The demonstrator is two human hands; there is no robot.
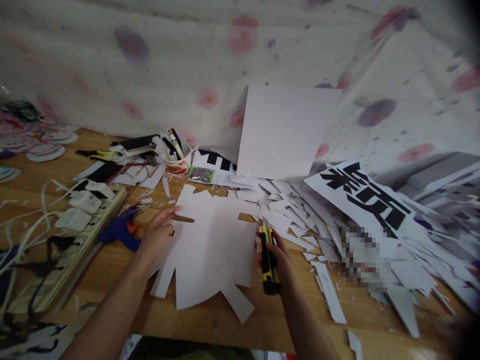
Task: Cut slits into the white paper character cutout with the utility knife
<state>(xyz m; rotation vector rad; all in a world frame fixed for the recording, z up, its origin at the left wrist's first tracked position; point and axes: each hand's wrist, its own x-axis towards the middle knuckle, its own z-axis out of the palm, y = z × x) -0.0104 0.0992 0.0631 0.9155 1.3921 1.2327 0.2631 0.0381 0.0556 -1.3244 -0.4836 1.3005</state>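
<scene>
A large white cut-out sheet (210, 240) with notched edges and angled strips lies before me on the wooden table. My left hand (159, 232) grips its left edge, the fingers partly curled at a narrow slot. In my right hand (283, 260) is a black and yellow utility knife (270, 265), held upright just right of the sheet, its blade pointing away from me. The knife and the sheet look apart. Left of my left hand lies a blue glue gun (122, 227).
A long power strip (86, 235) with white plugs and cables runs along the left. Behind the sheet stand a cup of pens (178, 162) and a blank white board (288, 132). White offcuts (296, 205) and a sheet with a black printed character (360, 197) pile up at right.
</scene>
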